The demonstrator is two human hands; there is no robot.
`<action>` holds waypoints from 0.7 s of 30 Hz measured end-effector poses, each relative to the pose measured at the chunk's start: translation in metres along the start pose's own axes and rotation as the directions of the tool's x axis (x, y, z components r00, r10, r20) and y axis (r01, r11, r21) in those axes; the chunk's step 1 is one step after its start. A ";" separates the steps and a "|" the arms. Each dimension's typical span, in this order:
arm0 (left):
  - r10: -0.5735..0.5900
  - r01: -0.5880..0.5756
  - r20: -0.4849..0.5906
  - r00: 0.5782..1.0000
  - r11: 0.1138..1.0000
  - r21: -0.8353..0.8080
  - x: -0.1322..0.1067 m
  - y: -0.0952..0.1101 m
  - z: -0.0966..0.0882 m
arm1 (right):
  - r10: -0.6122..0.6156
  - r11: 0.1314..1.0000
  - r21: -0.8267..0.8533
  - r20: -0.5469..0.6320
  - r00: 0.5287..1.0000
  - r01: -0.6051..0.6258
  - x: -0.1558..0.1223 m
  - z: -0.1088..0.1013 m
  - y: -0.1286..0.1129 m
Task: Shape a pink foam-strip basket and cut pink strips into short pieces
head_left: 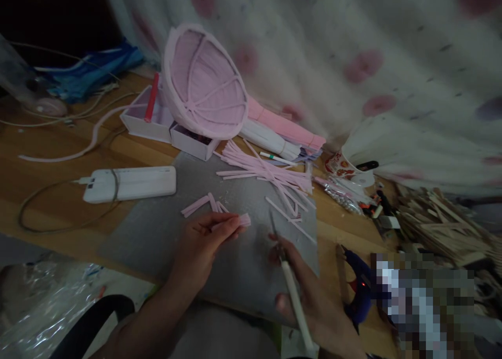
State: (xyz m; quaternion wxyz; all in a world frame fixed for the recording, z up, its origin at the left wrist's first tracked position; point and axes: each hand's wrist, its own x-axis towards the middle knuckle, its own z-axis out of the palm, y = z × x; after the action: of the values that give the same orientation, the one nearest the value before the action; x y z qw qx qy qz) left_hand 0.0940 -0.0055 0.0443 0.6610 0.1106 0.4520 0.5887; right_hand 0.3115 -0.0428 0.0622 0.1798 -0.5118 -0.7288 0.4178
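My left hand (206, 238) is closed in a pinch on a small bundle of short pink strips (244, 220), whose ends stick out past the fingertips. Just to the right, my right hand (301, 291) grips a slim knife-like tool (292, 288) with a pale handle; its thin, blurred metal tip points away from me. Both hands are above a grey mat (145, 223). A few cut pink pieces (196, 205) lie beyond my left hand. Farther back, long pink strips (266, 165) are heaped loosely across the mat.
A pink ribbed dome (207, 81) leans on small white boxes (192, 142) at the back. At left lies a white power bank (131, 183) with a cable. A blue glue gun (358, 285) and a pile of wooden sticks (443, 223) occupy the right.
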 end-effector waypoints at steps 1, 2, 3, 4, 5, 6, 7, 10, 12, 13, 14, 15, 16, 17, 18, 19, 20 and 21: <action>-0.011 0.011 -0.003 1.000 1.000 -0.006 -0.001 0.001 0.001 | 0.054 0.996 -0.072 -0.003 0.999 -0.054 0.001 0.002 0.000; -0.018 0.018 -0.002 1.000 1.000 -0.011 -0.001 0.001 0.001 | 0.109 0.981 -0.159 -0.034 0.993 -0.113 0.001 0.005 0.001; -0.022 0.022 0.003 1.000 1.000 -0.010 -0.002 0.001 0.002 | 0.145 0.955 -0.250 -0.088 0.986 -0.162 0.002 0.009 0.003; -0.020 0.020 0.015 1.000 1.000 -0.004 -0.004 0.000 0.002 | 0.144 0.925 -0.332 -0.144 0.979 -0.185 0.002 0.013 0.006; -0.015 0.015 0.037 0.999 1.000 0.014 -0.005 -0.003 0.001 | 0.110 0.898 -0.403 -0.186 0.976 -0.177 0.002 0.017 0.009; -0.014 0.011 0.068 0.998 0.999 0.043 -0.006 -0.006 0.000 | 0.053 0.874 -0.464 -0.206 0.977 -0.145 0.001 0.019 0.011; -0.023 0.014 0.108 0.994 0.996 0.083 -0.007 -0.010 -0.001 | -0.023 0.856 -0.508 -0.213 0.977 -0.091 -0.001 0.021 0.013; -0.062 0.011 0.213 0.975 0.972 0.235 -0.011 -0.022 -0.004 | -0.174 0.877 -0.479 -0.275 0.946 0.022 -0.008 0.022 0.007; -0.086 -0.017 0.264 0.961 0.930 0.366 -0.013 -0.027 -0.005 | -0.194 0.924 -0.378 -0.356 0.914 0.048 -0.010 0.021 -0.003; -0.097 -0.040 0.294 0.951 0.904 0.425 -0.013 -0.028 -0.005 | -0.199 0.940 -0.334 -0.375 0.905 0.068 -0.010 0.022 -0.009; -0.106 -0.064 0.324 0.940 0.878 0.474 -0.014 -0.028 -0.005 | -0.211 0.948 -0.304 -0.385 0.899 0.093 -0.008 0.023 -0.013; -0.111 -0.087 0.348 0.931 0.857 0.507 -0.015 -0.027 -0.005 | -0.229 0.951 -0.283 -0.387 0.893 0.122 -0.006 0.024 -0.017; -0.101 -0.112 0.362 0.927 0.846 0.522 -0.015 -0.025 -0.005 | -0.240 0.954 -0.262 -0.395 0.887 0.142 -0.004 0.025 -0.019; -0.080 -0.135 0.367 0.927 0.841 0.524 -0.016 -0.023 -0.005 | -0.237 0.960 -0.236 -0.407 0.882 0.149 -0.002 0.027 -0.021; -0.064 -0.146 0.362 0.930 0.840 0.523 -0.016 -0.020 -0.005 | -0.227 0.967 -0.207 -0.425 0.876 0.150 0.001 0.028 -0.021; -0.060 -0.139 0.351 0.934 0.847 0.513 -0.017 -0.019 -0.004 | -0.212 0.973 -0.177 -0.439 0.873 0.147 0.002 0.030 -0.021; -0.067 -0.115 0.336 0.939 0.863 0.492 -0.017 -0.017 -0.004 | -0.195 0.978 -0.150 -0.445 0.874 0.142 0.003 0.031 -0.020; -0.084 -0.080 0.325 0.942 0.884 0.461 -0.018 -0.016 -0.004 | -0.171 0.984 -0.126 -0.448 0.877 0.128 0.003 0.031 -0.019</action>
State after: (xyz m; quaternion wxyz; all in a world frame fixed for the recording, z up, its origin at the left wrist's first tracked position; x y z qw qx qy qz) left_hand 0.1042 -0.0274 0.0399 0.6824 0.3650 0.4614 0.4339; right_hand 0.2772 -0.0555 0.0581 0.3541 -0.5456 -0.7219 0.2363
